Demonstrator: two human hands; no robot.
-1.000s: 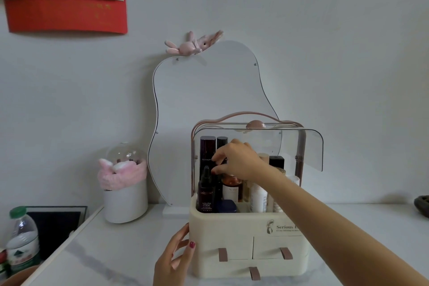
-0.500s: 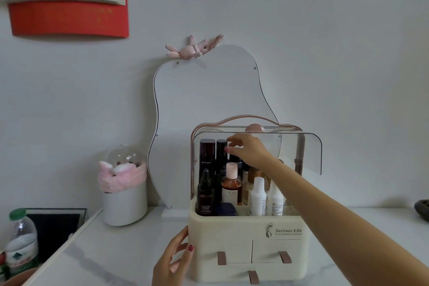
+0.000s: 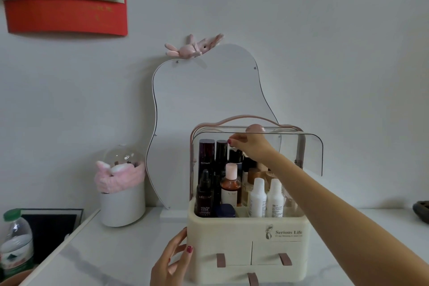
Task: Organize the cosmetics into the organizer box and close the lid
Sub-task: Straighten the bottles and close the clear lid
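The cream organizer box (image 3: 234,237) stands on the white table, packed with several cosmetics: dark tall bottles (image 3: 206,158), an amber bottle with a pink cap (image 3: 230,186) and two white bottles (image 3: 265,197). Its clear lid (image 3: 308,153) is swung up and hangs half raised under the pink handle. My right hand (image 3: 251,145) reaches above the bottles, its curled fingers pinching the lid's edge just below the pink knob (image 3: 255,127). With relaxed fingers, my left hand (image 3: 173,260) rests against the box's lower left side.
A wavy mirror (image 3: 209,104) leans on the wall right behind the box. A white jar with a pink plush band (image 3: 121,195) stands to the left. A water bottle (image 3: 15,244) sits at the far left, a dark dish (image 3: 421,211) at the far right.
My right hand has left the bottle tops and risen to the lid's edge. The left hand stays against the box.
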